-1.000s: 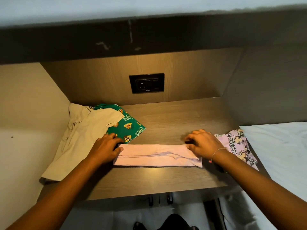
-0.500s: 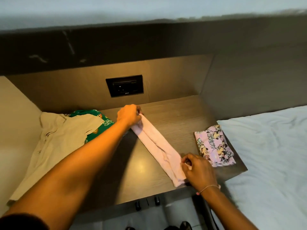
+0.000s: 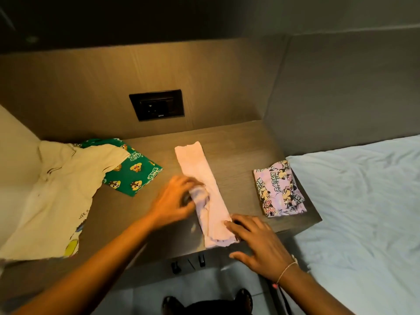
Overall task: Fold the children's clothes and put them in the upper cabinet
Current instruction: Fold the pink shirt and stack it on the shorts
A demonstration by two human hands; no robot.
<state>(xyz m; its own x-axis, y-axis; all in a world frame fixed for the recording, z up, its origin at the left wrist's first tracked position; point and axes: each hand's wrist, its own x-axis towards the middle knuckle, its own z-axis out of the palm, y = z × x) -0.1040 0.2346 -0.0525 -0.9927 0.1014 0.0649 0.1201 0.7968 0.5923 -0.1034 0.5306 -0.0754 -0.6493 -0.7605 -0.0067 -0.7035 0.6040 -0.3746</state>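
A pale pink garment (image 3: pixel 200 176) lies folded into a long narrow strip on the wooden shelf (image 3: pixel 236 146), running from the back toward the front edge. My left hand (image 3: pixel 175 201) pinches a bunched fold at the strip's left side near its middle. My right hand (image 3: pixel 256 242) rests flat with its fingertips pressing the strip's near end at the shelf's front edge. A folded lilac cartoon-print garment (image 3: pixel 279 189) lies to the right. A cream shirt (image 3: pixel 52 196) lies spread at the left, partly over a green cartoon-print garment (image 3: pixel 131 173).
A black wall socket (image 3: pixel 156 105) sits in the back panel above the shelf. A bed with a light blue sheet (image 3: pixel 363 212) adjoins the shelf on the right. A grey panel (image 3: pixel 341 92) rises behind the bed. My feet (image 3: pixel 206 303) show on the floor below.
My left hand let go of the strip's far end and came back to its middle, where it gathers a fold. My right hand opened flat on the near end.
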